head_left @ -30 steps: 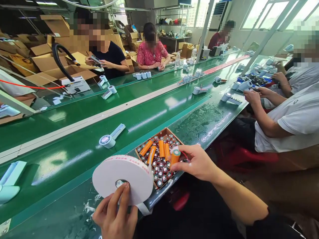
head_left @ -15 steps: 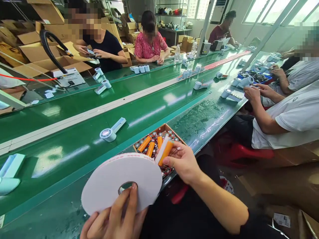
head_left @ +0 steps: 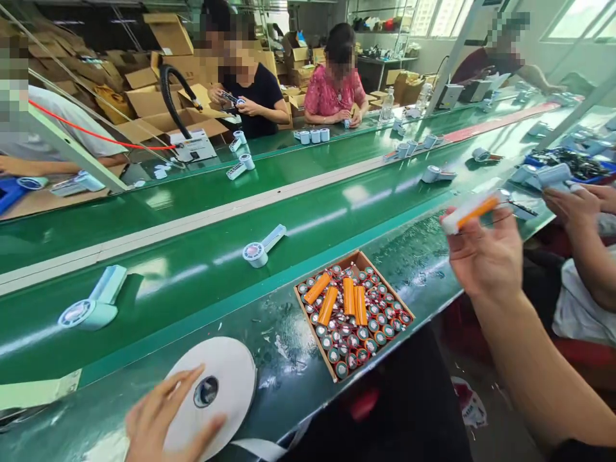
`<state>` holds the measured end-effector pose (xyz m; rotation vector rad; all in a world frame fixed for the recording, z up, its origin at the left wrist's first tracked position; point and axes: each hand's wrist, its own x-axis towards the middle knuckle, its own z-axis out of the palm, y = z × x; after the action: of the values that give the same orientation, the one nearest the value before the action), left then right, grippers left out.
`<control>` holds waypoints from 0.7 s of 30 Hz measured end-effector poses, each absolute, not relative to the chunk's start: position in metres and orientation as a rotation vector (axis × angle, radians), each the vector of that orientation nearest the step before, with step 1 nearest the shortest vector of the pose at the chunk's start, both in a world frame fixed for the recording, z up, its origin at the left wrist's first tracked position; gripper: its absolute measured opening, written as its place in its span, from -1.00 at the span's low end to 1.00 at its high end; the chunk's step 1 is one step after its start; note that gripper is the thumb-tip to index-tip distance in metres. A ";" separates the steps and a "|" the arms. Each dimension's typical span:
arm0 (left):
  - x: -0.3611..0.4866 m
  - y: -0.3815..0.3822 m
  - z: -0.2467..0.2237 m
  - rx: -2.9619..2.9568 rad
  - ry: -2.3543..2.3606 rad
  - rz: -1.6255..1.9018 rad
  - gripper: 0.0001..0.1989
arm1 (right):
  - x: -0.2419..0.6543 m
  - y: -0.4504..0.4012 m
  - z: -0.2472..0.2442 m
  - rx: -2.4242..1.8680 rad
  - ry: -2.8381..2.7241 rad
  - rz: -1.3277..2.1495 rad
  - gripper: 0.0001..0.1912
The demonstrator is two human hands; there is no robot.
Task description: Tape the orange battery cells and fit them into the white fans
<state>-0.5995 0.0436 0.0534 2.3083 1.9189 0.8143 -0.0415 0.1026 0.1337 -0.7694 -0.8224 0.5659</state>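
Observation:
My right hand (head_left: 486,250), raised at the right, is closed on an orange battery (head_left: 479,210) with a white strip along it. At the lower left, my left hand (head_left: 168,417) has its fingers spread over a large white tape roll (head_left: 231,378) lying on the table's near edge. A loose white tail of tape (head_left: 260,448) runs from the roll. Between my hands stands a cardboard box (head_left: 315,333) of upright batteries with red wires, and several orange batteries (head_left: 327,306) lie on top.
A green conveyor (head_left: 192,244) carries pale blue handheld devices, including a near one (head_left: 91,311) and another (head_left: 262,247). Several people sit along both sides. A co-worker's hands (head_left: 577,205) are close to my right hand, beside a blue tray (head_left: 568,163) of dark parts.
My right hand has moved right and up with the orange battery, away from the box. The roll now lies flat on the table, and my left hand has opened. The view has shifted left.

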 end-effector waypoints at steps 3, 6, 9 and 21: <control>-0.541 0.133 0.075 2.648 1.695 0.844 -0.61 | -0.081 0.139 0.110 -0.873 -0.916 0.792 -0.28; -0.473 0.231 0.081 2.720 1.646 0.601 -0.61 | -0.110 0.185 0.098 -0.925 -1.009 0.928 -0.23; -0.434 0.297 0.073 2.638 1.775 0.143 -0.72 | -0.123 0.231 0.092 -0.895 -1.150 1.025 -0.22; -0.438 0.349 0.066 2.377 1.342 0.075 -0.77 | -0.193 0.342 0.051 -0.882 -2.017 0.981 -0.52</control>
<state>-0.4378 0.3486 0.0660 2.3770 1.3423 0.0755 -0.1928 0.3419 0.0507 -0.8823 -2.0169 0.9815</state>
